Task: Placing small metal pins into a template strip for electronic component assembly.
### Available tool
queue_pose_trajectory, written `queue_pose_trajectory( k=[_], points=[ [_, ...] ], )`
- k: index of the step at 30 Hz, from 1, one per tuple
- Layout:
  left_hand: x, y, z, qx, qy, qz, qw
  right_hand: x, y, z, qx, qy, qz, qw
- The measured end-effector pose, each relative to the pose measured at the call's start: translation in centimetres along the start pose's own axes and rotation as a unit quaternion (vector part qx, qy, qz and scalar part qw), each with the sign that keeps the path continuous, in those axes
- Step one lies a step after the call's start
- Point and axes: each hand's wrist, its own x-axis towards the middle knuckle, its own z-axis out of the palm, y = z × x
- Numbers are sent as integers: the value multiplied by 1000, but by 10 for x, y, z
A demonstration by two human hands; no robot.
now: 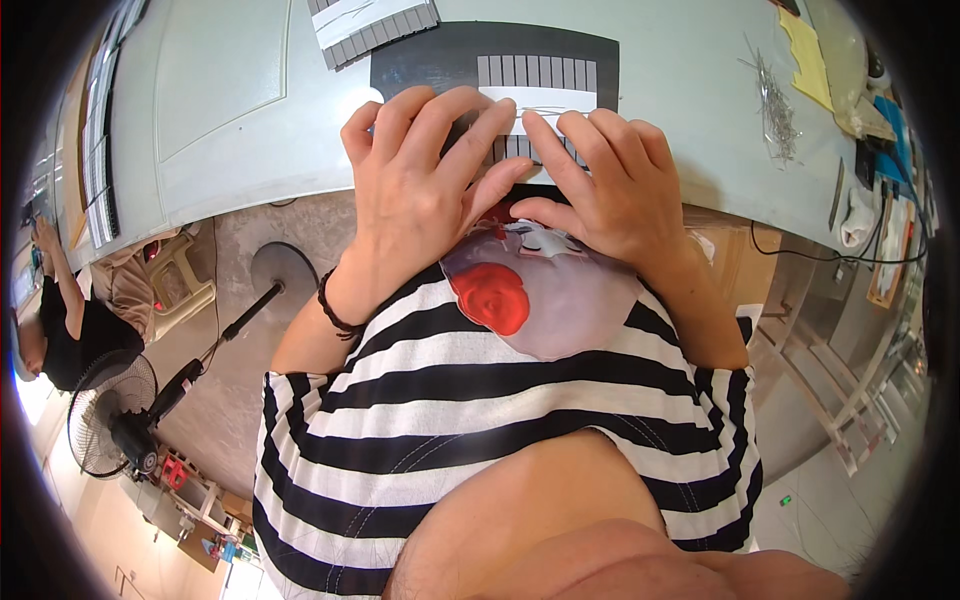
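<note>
A grey panel with dark parallel grooves (540, 72) lies on a black mat (425, 57) near the table's front edge. Across its middle runs a white strip (570, 99) with thin wire-like lines on it. My left hand (420, 165) reaches over the panel's left side, its index fingertip at the strip and its thumb apart below. From the right comes my right hand (615, 185), index fingertip at the strip close to the left one, thumb lower down and apart. Both hands have their fingers spread, and I see nothing held in them. They hide part of the panel's lower half.
Another grooved panel with a white strip (372, 22) lies at the far left of the mat. A bundle of thin wires (775, 110) and a yellow sheet (805, 58) are on the right of the table (230, 120). A fan (115, 415) and another person (85, 325) are at left.
</note>
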Motion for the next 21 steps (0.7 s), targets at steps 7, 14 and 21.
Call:
queue_pose_trajectory(
  k=[7, 14, 21],
  points=[
    [6, 0, 2, -26, -10, 2, 1000, 2, 1, -2, 13, -10, 6, 1000],
    [6, -1, 1, -43, -23, 0, 999, 8, 4, -7, 56, -23, 15, 998],
    [6, -2, 4, -33, -27, 5, 999, 5, 9, -7, 96, 11, -1, 995]
  ],
)
